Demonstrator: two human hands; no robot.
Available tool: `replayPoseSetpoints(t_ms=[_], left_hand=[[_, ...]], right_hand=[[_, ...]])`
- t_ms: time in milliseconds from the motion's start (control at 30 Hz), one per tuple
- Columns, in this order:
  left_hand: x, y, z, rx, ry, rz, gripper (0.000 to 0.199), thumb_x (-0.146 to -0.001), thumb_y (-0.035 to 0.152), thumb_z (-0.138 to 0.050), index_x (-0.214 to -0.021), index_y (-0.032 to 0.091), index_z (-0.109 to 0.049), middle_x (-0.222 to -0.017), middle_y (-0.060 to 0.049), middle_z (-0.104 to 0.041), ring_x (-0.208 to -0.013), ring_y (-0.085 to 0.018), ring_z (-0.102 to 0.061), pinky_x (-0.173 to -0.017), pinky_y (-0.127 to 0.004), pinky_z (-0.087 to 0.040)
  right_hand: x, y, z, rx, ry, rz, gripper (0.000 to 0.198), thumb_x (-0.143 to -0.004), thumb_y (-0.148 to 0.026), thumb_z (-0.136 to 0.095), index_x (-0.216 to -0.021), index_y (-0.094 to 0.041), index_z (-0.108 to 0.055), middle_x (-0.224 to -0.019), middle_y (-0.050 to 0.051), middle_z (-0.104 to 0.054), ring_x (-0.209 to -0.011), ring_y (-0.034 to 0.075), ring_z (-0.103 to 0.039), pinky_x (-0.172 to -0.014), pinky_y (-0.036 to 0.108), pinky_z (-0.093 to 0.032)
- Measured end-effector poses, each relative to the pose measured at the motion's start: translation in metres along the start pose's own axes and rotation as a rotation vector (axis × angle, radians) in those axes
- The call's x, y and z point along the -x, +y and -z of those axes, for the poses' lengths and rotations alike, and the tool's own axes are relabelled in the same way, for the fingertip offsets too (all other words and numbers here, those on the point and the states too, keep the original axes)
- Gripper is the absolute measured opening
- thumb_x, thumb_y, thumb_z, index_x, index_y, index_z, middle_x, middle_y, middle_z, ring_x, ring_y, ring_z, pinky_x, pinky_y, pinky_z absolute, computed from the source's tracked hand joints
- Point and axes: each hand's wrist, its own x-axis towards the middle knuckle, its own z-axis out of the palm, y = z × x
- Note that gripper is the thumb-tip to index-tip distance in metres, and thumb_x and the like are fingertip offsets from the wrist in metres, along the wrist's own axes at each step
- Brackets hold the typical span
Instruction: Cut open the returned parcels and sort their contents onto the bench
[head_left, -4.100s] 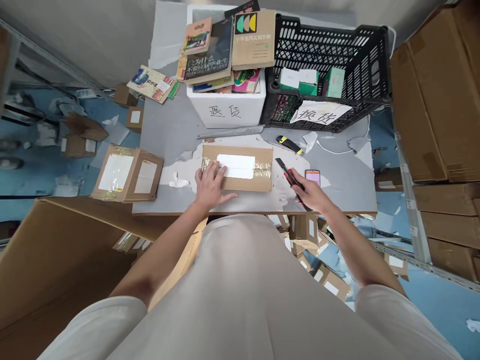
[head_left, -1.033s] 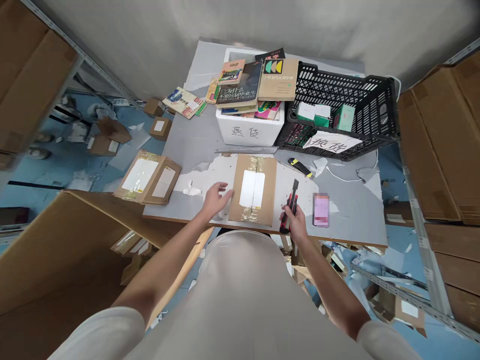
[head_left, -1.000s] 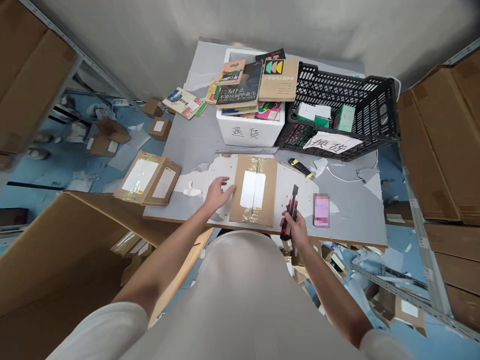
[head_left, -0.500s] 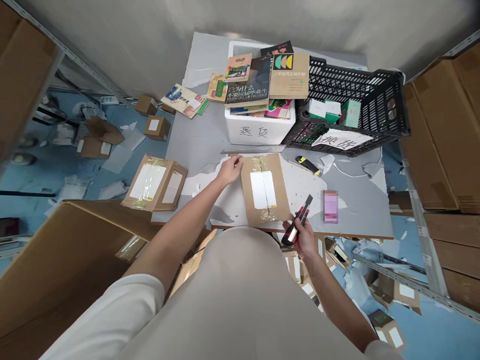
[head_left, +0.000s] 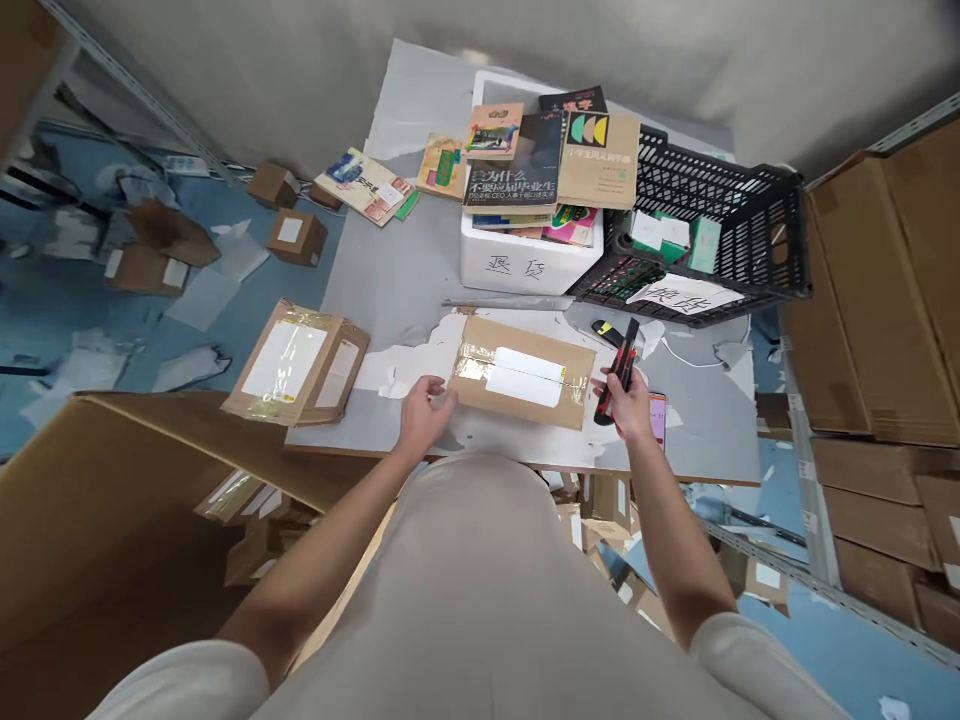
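Observation:
A taped cardboard box (head_left: pixel 517 410) with a white label lies lengthwise across the table in front of me. Beside its left end is my left hand (head_left: pixel 426 412), fingers loosely curved and apart, with nothing in them. Contact with the box cannot be made out. My right hand (head_left: pixel 628 402) is closed around a black and red utility knife (head_left: pixel 622 375), just right of the box, its tip pointing away from me. Partly behind this hand lies a phone (head_left: pixel 658 418). A second, black and yellow cutter (head_left: pixel 606 332) lies beyond the knife.
At the back stand a white foam box (head_left: pixel 525 262) piled with books and a black plastic crate (head_left: pixel 720 295) holding small green boxes. Another taped carton (head_left: pixel 300 365) sits at the table's left edge. A large open carton (head_left: pixel 150 480) stands at lower left.
The box has turned from lengthwise away from me to lying left to right. My left hand has come nearer and left; my right hand, still with the knife, has moved away and right.

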Motion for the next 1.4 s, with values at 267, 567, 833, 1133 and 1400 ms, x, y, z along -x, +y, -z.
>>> replayPoseSetpoints(t_ms=[267, 567, 833, 1133, 1400], left_hand=[[-0.023, 0.046, -0.019, -0.444, -0.294, -0.628, 0.094, -0.062, 0.063, -0.071, -0.140, 0.019, -0.043, -0.154, -0.017, -0.031, -0.145, -0.039, -0.020, -0.118, -0.053, -0.010], [-0.023, 0.056, -0.036, -0.675, -0.359, -0.603, 0.111, -0.064, 0.077, -0.063, -0.150, 0.016, -0.029, -0.159, -0.019, -0.020, -0.148, -0.038, -0.012, -0.117, -0.054, 0.000], [-0.017, 0.059, -0.041, -0.711, -0.321, -0.596, 0.108, -0.066, 0.075, -0.062, -0.150, 0.015, -0.028, -0.159, -0.019, -0.019, -0.148, -0.038, -0.010, -0.117, -0.054, -0.001], [-0.013, 0.054, -0.050, -0.686, -0.272, -0.570, 0.098, -0.072, 0.071, -0.056, -0.149, 0.016, -0.030, -0.159, -0.017, -0.018, -0.148, -0.035, -0.011, -0.116, -0.053, 0.000], [-0.013, 0.055, -0.049, -0.666, -0.284, -0.558, 0.107, -0.067, 0.078, -0.056, -0.149, 0.016, -0.028, -0.159, -0.018, -0.018, -0.147, -0.036, -0.010, -0.116, -0.053, 0.002]], right_hand=[[0.069, 0.017, 0.038, 0.261, -0.189, -0.167, 0.084, -0.081, -0.048, -0.059, -0.153, -0.031, -0.018, -0.092, 0.000, -0.064, -0.053, 0.010, -0.061, -0.052, 0.029, -0.056], [0.080, -0.007, 0.029, 0.635, -0.292, -0.095, 0.072, -0.091, -0.039, -0.043, -0.155, -0.026, -0.014, -0.093, 0.004, -0.068, -0.054, 0.012, -0.062, -0.061, 0.032, -0.058], [0.090, -0.028, -0.003, 1.398, -0.260, 0.077, 0.065, -0.094, -0.018, -0.030, -0.156, -0.016, -0.009, -0.098, 0.016, -0.068, -0.080, 0.027, -0.066, -0.072, 0.039, -0.050], [0.088, -0.057, -0.030, 1.683, -0.330, -0.107, 0.075, -0.089, -0.010, -0.039, -0.155, -0.015, -0.006, -0.101, 0.023, -0.067, -0.091, 0.032, -0.068, -0.079, 0.040, -0.048], [0.100, -0.071, -0.016, 1.635, -0.485, -0.149, 0.069, -0.088, -0.013, -0.039, -0.154, -0.021, -0.020, -0.100, 0.020, -0.067, -0.089, 0.032, -0.067, -0.072, 0.036, -0.047]])
